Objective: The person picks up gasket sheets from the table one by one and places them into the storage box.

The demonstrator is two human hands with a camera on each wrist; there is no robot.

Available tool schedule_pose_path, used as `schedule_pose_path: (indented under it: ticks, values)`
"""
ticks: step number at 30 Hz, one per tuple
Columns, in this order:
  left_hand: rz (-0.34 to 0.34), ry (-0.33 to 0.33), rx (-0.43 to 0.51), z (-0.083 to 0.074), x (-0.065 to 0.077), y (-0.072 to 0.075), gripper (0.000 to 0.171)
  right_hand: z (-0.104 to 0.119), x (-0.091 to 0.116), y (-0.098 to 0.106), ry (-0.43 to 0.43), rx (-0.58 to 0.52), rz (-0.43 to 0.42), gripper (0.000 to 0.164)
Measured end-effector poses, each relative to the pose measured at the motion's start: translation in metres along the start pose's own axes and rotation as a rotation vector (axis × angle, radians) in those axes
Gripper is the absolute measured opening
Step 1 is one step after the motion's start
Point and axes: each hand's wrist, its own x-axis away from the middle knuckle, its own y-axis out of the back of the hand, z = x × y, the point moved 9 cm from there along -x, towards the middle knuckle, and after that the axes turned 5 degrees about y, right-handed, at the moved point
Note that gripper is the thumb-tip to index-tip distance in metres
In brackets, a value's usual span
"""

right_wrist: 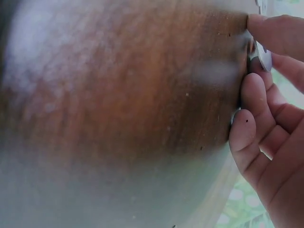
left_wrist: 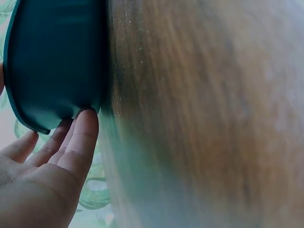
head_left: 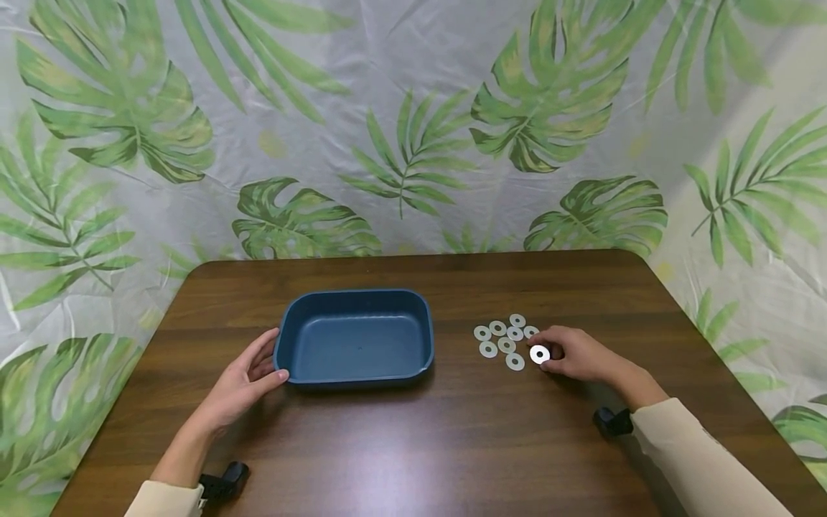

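Note:
At the left end of a blue rectangular bin [head_left: 359, 375], my left hand [head_left: 240, 380] touches it with extended fingers, the thumb at the near corner of the rim. The left wrist view has the fingertips of that hand [left_wrist: 52, 175] against the outer wall of the bin [left_wrist: 57, 61]. To the right of the bin, my right hand [head_left: 575, 352] pinches a flat washer [head_left: 539, 346], which is tilted and brightly lit. Several more flat washers [head_left: 488, 343] lie grouped just left of this hand. The right wrist view shows the pinched washer [right_wrist: 264, 57] only in part.
The bin and washers are on a brown wooden table [head_left: 388, 438]. Behind it hangs a pale cloth [head_left: 413, 86] with green leaf prints. A black wrist strap [head_left: 222, 482] is on the left forearm and another strap [head_left: 610, 422] on the right.

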Motion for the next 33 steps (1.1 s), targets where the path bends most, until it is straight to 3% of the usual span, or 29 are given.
schedule_pose_path:
  ticks: [19, 33]
  values:
    - [0.016, 0.012, 0.021, -0.002, 0.002, -0.001, 0.075, 0.002, 0.002, 0.001, 0.001, -0.027, 0.039, 0.035]
    - [0.005, 0.031, -0.010, 0.001, 0.001, 0.000, 0.074, 0.008, -0.006, 0.015, 0.015, -0.080, -0.001, 0.033]
